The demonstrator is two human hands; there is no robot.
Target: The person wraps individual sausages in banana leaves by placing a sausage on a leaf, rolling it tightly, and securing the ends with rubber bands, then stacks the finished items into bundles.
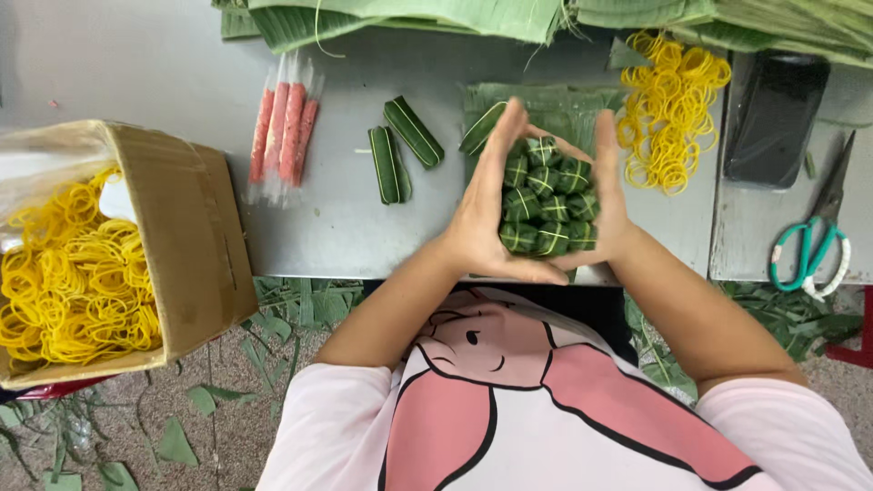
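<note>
Parcels [546, 205], small and leaf-wrapped, each tied with a thin yellow band, sit stacked in a tight cluster between my two hands, above the near edge of the grey counter [182, 64]. My left hand [486, 214] presses against the cluster's left side, fingers stretched up and away from me, thumb curled under the bottom row. My right hand [605, 195] cups the right side the same way, and the fingertips of both nearly meet over the top. So both hands have their grip closed around the bundle, holding it together.

Under the cluster lies a flat leaf sheet [564, 105]. Three more single parcels [400, 145] lie loose on the counter just left of my left hand. Further left are several pink sausages [286, 132] in clear wrap. A pile of yellow rubber bands [673, 109] lies just right of my right hand, with a dark phone [777, 105] beyond it and green-handled scissors [814, 245] near the right edge. A cardboard box [191, 236] full of bands sits at far left. Folded leaves [473, 14] run along the far edge.
</note>
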